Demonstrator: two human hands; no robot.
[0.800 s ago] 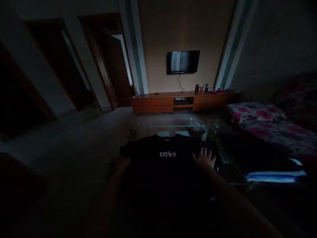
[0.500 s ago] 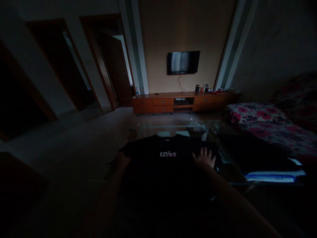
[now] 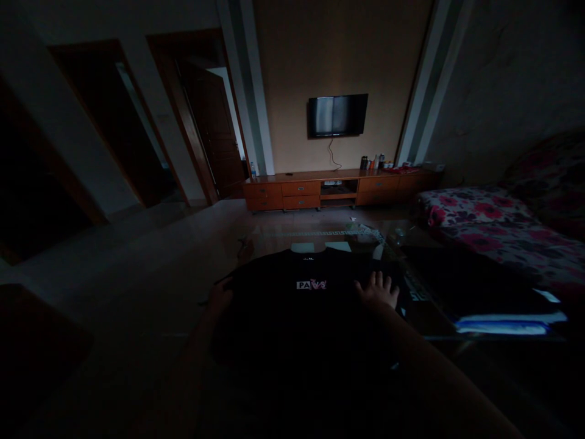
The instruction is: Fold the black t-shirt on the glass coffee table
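Observation:
A black T-shirt point(image 3: 283, 317) lies spread out, front up, over a glass table. Its chest bears a small print reading "PAWS" in white and pink, and its collar points away from me. At the shirt's left sleeve edge, my left hand point(image 3: 221, 295) is closed on the fabric, though deep shadow hides part of its fingers. My right hand point(image 3: 379, 292) rests flat on the right side of the shirt near the other sleeve, fingers spread. The lower part of the shirt fades into darkness.
The glass table point(image 3: 333, 233) has a patterned border. On its right lies a stack of folded dark clothes point(image 3: 479, 286) with white and blue edges. A flowered sofa point(image 3: 484, 210) stands at right. Beyond are a wooden TV cabinet point(image 3: 301, 189) and a wall-mounted television point(image 3: 337, 114).
My left hand has moved slightly left, drawing the sleeve and the shirt's left side outward. My right hand stays nearly in place on the shirt.

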